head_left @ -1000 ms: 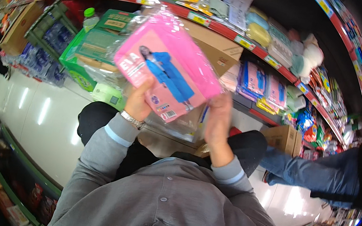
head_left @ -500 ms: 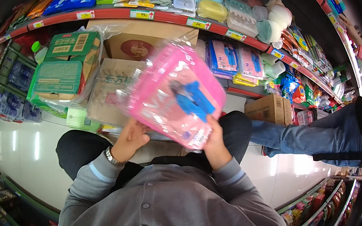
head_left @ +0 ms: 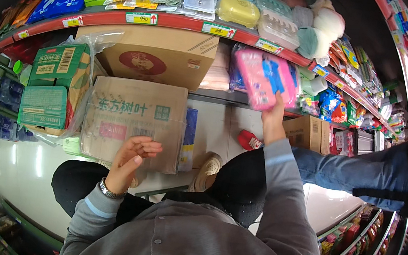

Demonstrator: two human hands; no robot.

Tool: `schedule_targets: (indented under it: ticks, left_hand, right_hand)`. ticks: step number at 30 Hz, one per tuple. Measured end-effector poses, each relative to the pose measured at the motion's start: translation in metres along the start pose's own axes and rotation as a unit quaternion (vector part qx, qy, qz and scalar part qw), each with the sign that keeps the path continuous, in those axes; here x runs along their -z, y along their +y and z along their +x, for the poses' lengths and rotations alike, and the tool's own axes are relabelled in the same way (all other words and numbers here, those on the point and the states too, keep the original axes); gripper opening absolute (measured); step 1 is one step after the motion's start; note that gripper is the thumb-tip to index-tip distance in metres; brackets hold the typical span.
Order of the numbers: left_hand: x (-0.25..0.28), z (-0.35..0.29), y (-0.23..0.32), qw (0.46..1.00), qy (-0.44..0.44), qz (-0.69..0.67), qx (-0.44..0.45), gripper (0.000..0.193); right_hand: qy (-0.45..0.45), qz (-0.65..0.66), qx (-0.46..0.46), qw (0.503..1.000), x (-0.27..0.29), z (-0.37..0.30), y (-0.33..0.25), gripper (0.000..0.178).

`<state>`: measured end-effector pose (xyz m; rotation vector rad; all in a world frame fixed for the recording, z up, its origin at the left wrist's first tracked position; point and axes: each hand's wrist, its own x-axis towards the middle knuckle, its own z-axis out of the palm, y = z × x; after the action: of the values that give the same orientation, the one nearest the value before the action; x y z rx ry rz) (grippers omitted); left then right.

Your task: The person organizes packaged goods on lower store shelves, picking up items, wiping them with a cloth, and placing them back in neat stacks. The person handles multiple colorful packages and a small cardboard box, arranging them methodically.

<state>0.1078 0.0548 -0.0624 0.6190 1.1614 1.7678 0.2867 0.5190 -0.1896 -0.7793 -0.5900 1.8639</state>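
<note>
My right hand (head_left: 274,117) stretches forward to the lower shelf and grips a pink plastic package of gloves (head_left: 256,77) by its near edge. Blue gloves are pictured on its front, and the package is tilted. Other flat packages (head_left: 235,80) sit behind it, mostly hidden by it. My left hand (head_left: 130,165) hangs open with nothing in it, just in front of a brown cardboard carton (head_left: 94,130). Its fingers are a little bent, and a metal watch (head_left: 110,190) is on that wrist.
A larger carton (head_left: 186,70) stands behind the first one. Green boxes in clear film (head_left: 56,83) are at the left. Soap boxes (head_left: 237,11) and sponges line the upper shelf with its red edge (head_left: 161,20). Someone's jeans-clad leg (head_left: 350,166) reaches in at the right.
The pink package has moved from in front of me, forward and right to the lower shelf, in my right hand. My left hand has come away from it.
</note>
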Motion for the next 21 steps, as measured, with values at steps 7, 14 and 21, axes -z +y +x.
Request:
schedule_targets:
  ticks: [7, 14, 21]
  left_hand:
    - [0.011, 0.02, -0.009, 0.999, 0.043, -0.009, -0.017, 0.051]
    - [0.015, 0.028, -0.007, 0.997, 0.074, -0.004, -0.016, 0.063]
    - [0.01, 0.025, 0.003, 0.997, 0.073, -0.014, 0.0, 0.067]
  right_hand:
    - [0.099, 0.041, 0.01, 0.994, -0.035, 0.132, 0.07, 0.036]
    - [0.194, -0.003, 0.001, 0.981, 0.009, 0.169, 0.106, 0.041]
    - [0.344, -0.297, -0.021, 0.89, 0.01, 0.174, 0.095, 0.054]
